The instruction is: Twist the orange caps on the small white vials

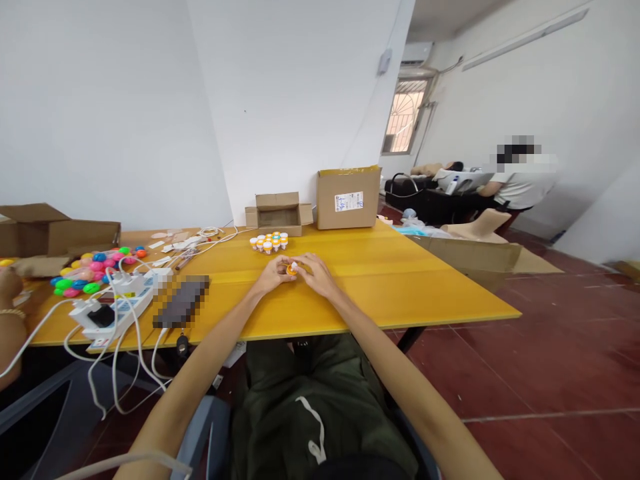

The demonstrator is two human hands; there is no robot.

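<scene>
Small & far off in the head view, so detail is thin: the left hand (273,273) and right hand (316,273) meet over the yellow table (400,280), fingertips bunched together round a tiny orange-and-white piece (291,269). Both hands' fingers are curled in and pinched on it, left from its left side, right from its right. Can't tell what the piece is exactly, nor whether it's 1 part or 2; most of it is hidden by the fingertips. It sits just above the tabletop, near the middle, w/ the hands resting on or close to the surface (contact not clear).

Just behind the hands, a cluster of small orange-and-white pots (270,242) stands on the table, apart from the fingers. Behind those an open cardboard box (279,213), and beside it a taller closed box (349,197).

Left side: a heap of coloured balls (95,270), a white power strip (120,307) w/ tangled cables, & a dark flat item that is blurred out. Another person's arm is cut off at the left edge; a 2nd person stands far right in the background.
</scene>
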